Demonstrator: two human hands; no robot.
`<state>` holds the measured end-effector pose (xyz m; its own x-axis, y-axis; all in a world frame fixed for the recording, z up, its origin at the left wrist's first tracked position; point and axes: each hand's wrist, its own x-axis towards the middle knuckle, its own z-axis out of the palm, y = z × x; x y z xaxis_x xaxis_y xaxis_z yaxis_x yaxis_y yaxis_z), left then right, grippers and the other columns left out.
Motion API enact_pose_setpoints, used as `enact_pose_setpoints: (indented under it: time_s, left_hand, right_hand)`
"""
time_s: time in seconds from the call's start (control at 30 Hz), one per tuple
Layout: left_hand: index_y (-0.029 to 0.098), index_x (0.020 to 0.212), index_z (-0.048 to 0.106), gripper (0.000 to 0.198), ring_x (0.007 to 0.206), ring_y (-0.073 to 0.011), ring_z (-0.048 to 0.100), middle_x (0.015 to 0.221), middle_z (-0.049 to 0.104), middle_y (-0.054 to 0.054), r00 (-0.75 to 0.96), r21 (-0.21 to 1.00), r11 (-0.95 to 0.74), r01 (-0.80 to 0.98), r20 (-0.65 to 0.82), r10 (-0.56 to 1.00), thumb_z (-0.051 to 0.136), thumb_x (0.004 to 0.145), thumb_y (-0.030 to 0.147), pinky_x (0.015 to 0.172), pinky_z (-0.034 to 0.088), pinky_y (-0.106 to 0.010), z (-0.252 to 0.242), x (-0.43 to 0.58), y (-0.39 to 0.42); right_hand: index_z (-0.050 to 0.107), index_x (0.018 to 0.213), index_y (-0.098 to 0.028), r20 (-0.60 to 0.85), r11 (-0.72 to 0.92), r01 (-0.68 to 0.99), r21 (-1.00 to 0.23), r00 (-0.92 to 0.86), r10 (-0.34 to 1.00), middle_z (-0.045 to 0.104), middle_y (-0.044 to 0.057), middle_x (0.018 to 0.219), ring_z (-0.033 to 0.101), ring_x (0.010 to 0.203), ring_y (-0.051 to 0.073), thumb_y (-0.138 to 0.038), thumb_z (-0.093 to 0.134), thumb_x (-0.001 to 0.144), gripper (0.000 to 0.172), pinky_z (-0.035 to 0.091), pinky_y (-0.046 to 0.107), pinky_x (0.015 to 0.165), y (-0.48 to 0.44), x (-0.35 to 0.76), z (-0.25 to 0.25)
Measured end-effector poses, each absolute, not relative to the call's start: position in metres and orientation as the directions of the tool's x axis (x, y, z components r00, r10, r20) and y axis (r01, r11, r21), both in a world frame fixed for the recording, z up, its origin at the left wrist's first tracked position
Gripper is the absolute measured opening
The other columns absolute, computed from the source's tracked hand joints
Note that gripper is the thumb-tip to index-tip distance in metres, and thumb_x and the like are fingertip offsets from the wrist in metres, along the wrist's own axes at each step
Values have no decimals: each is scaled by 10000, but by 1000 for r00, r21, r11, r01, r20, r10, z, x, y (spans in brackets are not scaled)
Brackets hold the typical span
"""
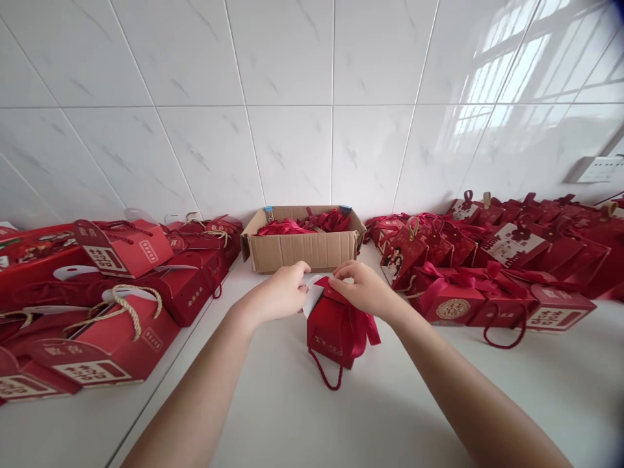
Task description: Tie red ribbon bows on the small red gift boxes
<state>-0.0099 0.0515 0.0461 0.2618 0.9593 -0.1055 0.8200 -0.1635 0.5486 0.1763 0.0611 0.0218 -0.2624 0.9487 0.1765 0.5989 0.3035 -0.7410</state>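
A small red gift box (329, 328) with a red ribbon and a red cord handle stands on the white counter (312, 416) in front of me. Its top flaps are open, showing a white inner side. My left hand (281, 292) grips the left flap at the box's top, fingers curled. My right hand (359, 286) pinches the right flap at the top, fingers closed on it. Both hands meet over the box's opening.
A cardboard box (302, 249) holding red ribbons sits against the tiled wall behind the hands. Several red gift boxes with rope handles (117, 325) crowd the left side. More red boxes with ribbons (487, 273) are piled on the right. A wall socket (602, 169) is at far right.
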Motion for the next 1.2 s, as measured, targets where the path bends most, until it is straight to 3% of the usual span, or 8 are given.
enact_pose_setpoints:
  time_s: [0.2,0.4,0.57,0.77,0.97,1.13,1.2]
  left_hand:
    - [238,1188,470,411,717,-200,664,884,691,-52,293,589,-168,790,-123,948,431,795,356,563,446,-255,52,-3,45]
    - [204,925,606,266,701,-212,663,740,690,-48,328,643,-155,750,-158,931,414,776,315,572,451,-271,52,-3,50]
    - [206,772,574,156,617,-191,631,630,666,-15,335,612,-216,761,-85,938,455,736,300,532,418,-262,50,-5,52]
    - [214,687,573,140,643,-183,640,655,682,-11,320,617,-217,756,-59,946,459,719,290,559,446,-258,56,-6,51]
    - [219,700,603,181,642,-207,628,707,678,-25,29,457,-115,882,190,981,451,711,317,539,439,-277,75,-32,51]
    - [217,696,612,154,724,-339,632,750,672,-119,-330,201,303,932,119,936,486,682,305,563,439,-398,92,-70,56]
    - [200,834,625,223,861,-396,614,914,667,-176,-379,175,353,919,147,914,480,694,296,621,454,-451,91,-80,60]
  right_hand:
    - [670,691,-191,164,346,620,-704,-332,929,653,56,852,588,808,181,-312,498,809,241,413,261,686,59,166,16]
    - [685,720,-209,181,388,608,-693,-374,909,651,37,781,587,794,174,-317,493,820,242,412,261,695,57,165,16]
    - [687,752,-207,208,419,587,-693,-394,895,661,45,838,586,832,184,-320,488,827,241,420,277,721,57,166,16]
    - [676,786,-213,209,432,565,-703,-416,885,655,52,943,583,911,194,-356,485,834,243,437,292,757,57,168,15]
    - [650,888,-217,163,382,699,-605,-361,918,653,62,1015,601,882,198,-368,470,849,238,454,299,726,58,203,35]
    - [652,832,-202,-84,315,808,-497,-406,910,679,68,925,622,813,213,-477,534,793,302,467,292,659,50,238,55]
    - [662,838,-208,-185,340,805,-486,-475,860,677,64,941,623,821,220,-509,571,751,327,467,287,640,47,241,57]
